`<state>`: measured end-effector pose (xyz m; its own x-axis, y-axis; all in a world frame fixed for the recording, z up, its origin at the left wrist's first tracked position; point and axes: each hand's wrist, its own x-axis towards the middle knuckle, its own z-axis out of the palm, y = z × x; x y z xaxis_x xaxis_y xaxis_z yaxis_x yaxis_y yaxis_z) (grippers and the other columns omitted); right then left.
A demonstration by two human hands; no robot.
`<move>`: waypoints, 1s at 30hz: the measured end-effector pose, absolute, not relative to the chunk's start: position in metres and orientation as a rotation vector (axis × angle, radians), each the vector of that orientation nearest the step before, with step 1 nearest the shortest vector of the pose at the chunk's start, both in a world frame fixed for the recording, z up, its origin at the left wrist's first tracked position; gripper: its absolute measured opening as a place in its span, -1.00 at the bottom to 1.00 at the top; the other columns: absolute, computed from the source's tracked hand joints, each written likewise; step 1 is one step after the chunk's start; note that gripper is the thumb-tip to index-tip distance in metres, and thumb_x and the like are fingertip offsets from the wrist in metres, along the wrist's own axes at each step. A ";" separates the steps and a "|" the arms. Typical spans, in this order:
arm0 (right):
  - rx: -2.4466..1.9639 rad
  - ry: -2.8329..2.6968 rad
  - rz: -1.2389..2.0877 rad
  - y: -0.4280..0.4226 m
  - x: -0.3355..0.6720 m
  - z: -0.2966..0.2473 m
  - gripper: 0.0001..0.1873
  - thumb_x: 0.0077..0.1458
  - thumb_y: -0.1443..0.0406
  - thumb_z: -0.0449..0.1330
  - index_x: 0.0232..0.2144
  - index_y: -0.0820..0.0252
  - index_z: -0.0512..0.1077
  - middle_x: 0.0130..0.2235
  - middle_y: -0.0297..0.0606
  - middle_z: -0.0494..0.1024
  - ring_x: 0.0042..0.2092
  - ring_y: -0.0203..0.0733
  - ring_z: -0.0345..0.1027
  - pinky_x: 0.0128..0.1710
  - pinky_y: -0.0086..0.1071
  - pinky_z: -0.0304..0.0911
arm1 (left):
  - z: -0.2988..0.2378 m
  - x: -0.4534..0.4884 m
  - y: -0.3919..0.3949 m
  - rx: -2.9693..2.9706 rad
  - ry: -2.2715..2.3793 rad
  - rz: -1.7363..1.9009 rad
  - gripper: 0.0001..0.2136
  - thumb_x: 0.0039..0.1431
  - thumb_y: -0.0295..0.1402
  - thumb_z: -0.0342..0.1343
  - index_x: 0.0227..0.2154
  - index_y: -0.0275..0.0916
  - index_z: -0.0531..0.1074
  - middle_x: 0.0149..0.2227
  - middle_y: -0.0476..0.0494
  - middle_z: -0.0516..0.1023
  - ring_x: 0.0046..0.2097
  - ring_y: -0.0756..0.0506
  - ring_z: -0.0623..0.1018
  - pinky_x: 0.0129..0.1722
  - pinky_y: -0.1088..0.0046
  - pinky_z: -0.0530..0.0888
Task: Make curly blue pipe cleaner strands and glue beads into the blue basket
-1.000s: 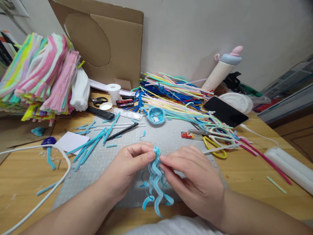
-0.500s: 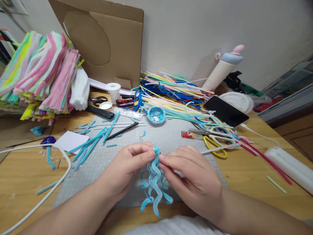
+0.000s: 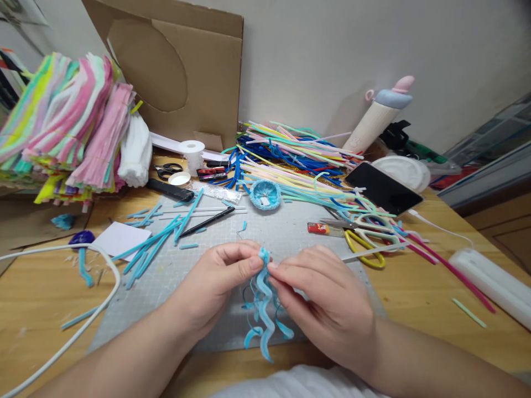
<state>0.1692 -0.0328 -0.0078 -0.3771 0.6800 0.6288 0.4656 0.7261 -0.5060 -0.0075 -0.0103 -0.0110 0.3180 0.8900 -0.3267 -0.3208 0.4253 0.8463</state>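
A bundle of wavy light-blue pipe cleaners (image 3: 266, 309) hangs from my fingers over the near part of the grey cutting mat (image 3: 166, 301). My left hand (image 3: 222, 279) pinches its gathered top between thumb and index finger. From the other side, my right hand (image 3: 327, 298) closes thumb and fingertips on the bundle just below that top. The lower strands dangle free and curl at their ends. Farther back on the mat sits a small blue fuzzy cup (image 3: 265, 195) made of pipe cleaner, with something pale inside.
Cut blue pipe cleaners (image 3: 166, 232) and a black pen (image 3: 207, 221) lie to the left. Scissors (image 3: 365, 247) and a lighter (image 3: 327, 228) are at the right. Behind are a heap of coloured pipe cleaners (image 3: 290, 160) and a phone (image 3: 384, 188). A white cable (image 3: 117, 282) loops at the left.
The dangling strands have swung and shifted slightly, with some lower curls drawn in. Both hands keep nearly the same place and grip.
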 end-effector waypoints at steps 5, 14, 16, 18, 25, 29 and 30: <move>-0.866 -2.069 0.263 -0.031 0.169 -0.010 -0.73 0.06 0.50 0.21 -0.16 0.21 0.45 -0.31 -0.23 0.62 -0.34 -0.19 0.42 -0.36 -0.25 0.20 | -0.011 -0.008 -0.010 0.773 0.902 0.886 -0.86 -0.13 -0.29 0.36 -0.59 -0.23 0.57 -0.39 -0.02 0.46 -0.34 0.00 0.39 -0.29 0.50 0.31; -0.868 -2.134 0.147 -0.033 0.171 -0.005 -0.79 0.09 0.46 0.17 -0.18 0.30 0.47 -0.30 -0.16 0.59 -0.36 -0.17 0.39 -0.40 -0.23 0.11 | -0.012 -0.013 -0.006 0.887 0.928 0.873 -0.90 -0.04 -0.29 0.31 -0.52 -0.19 0.60 -0.39 -0.07 0.51 -0.23 -0.08 0.41 -0.13 0.43 0.32; -0.873 -2.143 0.119 -0.034 0.172 -0.005 -0.78 0.08 0.46 0.18 -0.18 0.30 0.47 -0.30 -0.15 0.59 -0.36 -0.17 0.39 -0.40 -0.23 0.10 | -0.012 -0.014 -0.005 0.945 0.929 0.874 -0.90 -0.03 -0.29 0.30 -0.52 -0.19 0.61 -0.36 -0.08 0.52 -0.21 -0.09 0.42 -0.09 0.41 0.31; -0.872 -2.147 0.097 -0.034 0.172 -0.004 -0.77 0.08 0.46 0.18 -0.17 0.30 0.46 -0.29 -0.15 0.59 -0.36 -0.17 0.38 -0.40 -0.22 0.10 | -0.012 -0.015 -0.005 0.991 0.927 0.884 -0.90 -0.01 -0.29 0.29 -0.52 -0.18 0.61 -0.34 -0.07 0.52 -0.19 -0.10 0.42 -0.06 0.40 0.30; -0.888 -2.155 0.090 -0.034 0.171 -0.002 -0.81 0.07 0.46 0.19 -0.20 0.29 0.46 -0.31 -0.18 0.59 -0.37 -0.18 0.38 -0.40 -0.23 0.09 | -0.012 -0.016 -0.007 1.052 0.898 0.878 -0.90 0.03 -0.31 0.26 -0.53 -0.15 0.61 -0.37 -0.06 0.50 -0.21 -0.08 0.43 -0.10 0.43 0.32; -0.897 -2.154 0.110 -0.034 0.171 -0.002 -0.80 0.08 0.45 0.18 -0.19 0.27 0.46 -0.30 -0.19 0.59 -0.36 -0.19 0.38 -0.40 -0.23 0.08 | -0.010 -0.015 -0.006 1.058 0.889 0.875 -0.89 0.06 -0.33 0.22 -0.50 -0.17 0.62 -0.35 -0.09 0.52 -0.20 -0.10 0.44 -0.10 0.40 0.33; -0.901 -2.153 0.110 -0.034 0.171 -0.003 -0.80 0.08 0.45 0.19 -0.19 0.27 0.45 -0.30 -0.19 0.59 -0.36 -0.19 0.38 -0.40 -0.23 0.08 | -0.010 -0.014 -0.006 1.067 0.896 0.877 -0.89 0.06 -0.34 0.22 -0.50 -0.18 0.62 -0.34 -0.10 0.52 -0.20 -0.11 0.44 -0.09 0.38 0.33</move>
